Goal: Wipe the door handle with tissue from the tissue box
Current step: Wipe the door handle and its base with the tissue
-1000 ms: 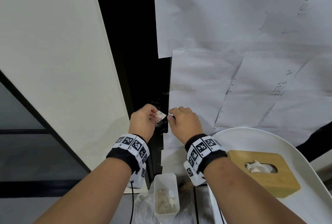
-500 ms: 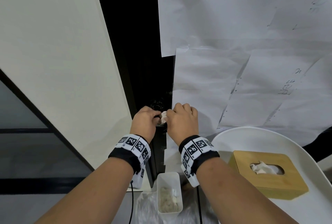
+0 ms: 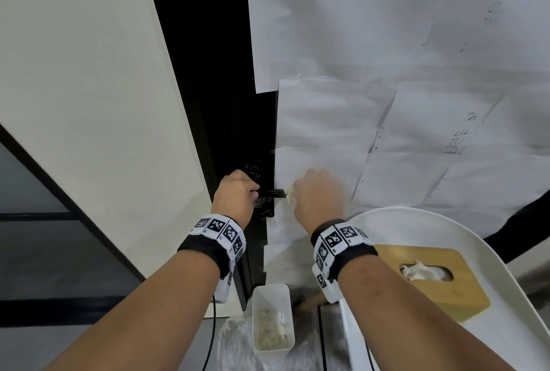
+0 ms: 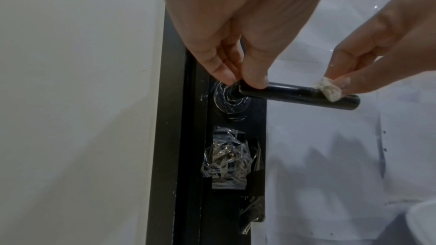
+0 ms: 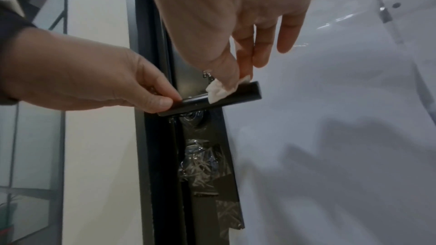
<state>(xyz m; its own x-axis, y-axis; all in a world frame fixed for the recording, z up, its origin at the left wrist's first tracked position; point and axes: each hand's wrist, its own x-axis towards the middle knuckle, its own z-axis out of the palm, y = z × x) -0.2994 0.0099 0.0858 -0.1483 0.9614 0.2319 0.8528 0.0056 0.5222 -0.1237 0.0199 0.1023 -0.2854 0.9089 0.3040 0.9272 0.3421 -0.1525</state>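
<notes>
The black lever door handle (image 4: pixel 292 93) sticks out to the right from a dark door edge. My left hand (image 4: pixel 238 79) pinches it at the base end, thumb and fingertips on the bar (image 5: pixel 188 102). My right hand (image 5: pixel 238 75) pinches a small crumpled white tissue (image 5: pixel 218 90) and presses it on top of the handle near the free end (image 4: pixel 330 91). In the head view the left hand (image 3: pixel 238 195) and right hand (image 3: pixel 315 195) sit side by side with the tissue (image 3: pixel 290 193) between them. A wooden tissue box (image 3: pixel 446 296) with tissue poking out lies lower right.
The box rests on a white round table (image 3: pixel 506 326). A white plastic tub (image 3: pixel 272 290) with used tissues stands below the hands. White paper sheets (image 3: pixel 387 102) cover the door. Crumpled clear plastic (image 4: pixel 226 163) is taped below the handle. A white wall (image 3: pixel 89 102) is left.
My right hand slid the tissue left up against the left hand, then back right toward the handle's free end. The left hand stayed at the base.
</notes>
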